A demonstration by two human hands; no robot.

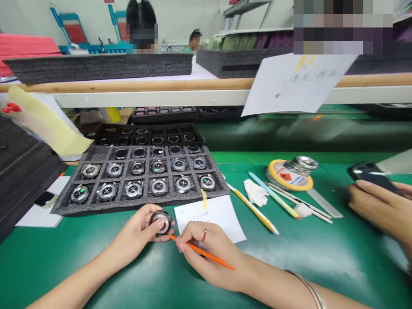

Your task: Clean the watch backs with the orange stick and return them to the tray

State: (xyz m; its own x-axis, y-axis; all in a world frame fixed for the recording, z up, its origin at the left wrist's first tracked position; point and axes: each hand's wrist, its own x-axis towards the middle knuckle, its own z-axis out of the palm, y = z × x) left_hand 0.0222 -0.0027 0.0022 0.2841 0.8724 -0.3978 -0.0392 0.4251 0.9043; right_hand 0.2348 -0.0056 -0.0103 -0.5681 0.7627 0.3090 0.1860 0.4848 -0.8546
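My left hand [143, 227] is closed round a smartwatch body [160, 222], its round back with a silvery ring turned up and my thumb lying across it. In my right hand [212, 257] is a thin orange plastic stick [210, 256], held like a pen. Its tip is at the lower right rim of the watch body; I cannot tell whether it touches. Just behind my hands a sheet of paper [222, 216] with handwriting lies on the green table [135, 274]. A grey foam tray [125, 204] beyond holds several similar watch bodies in its compartments.
To the right lie a toothbrush [254, 208], a crumpled white tissue [255, 192], a blue-yellow pen-like tool [273, 195], tweezers [302, 201], a tape roll [273, 174] and a metal-topped container [301, 165]. Another person's hand [380, 206] holds a dark device [370, 176]. A shelf [161, 99] crosses behind.
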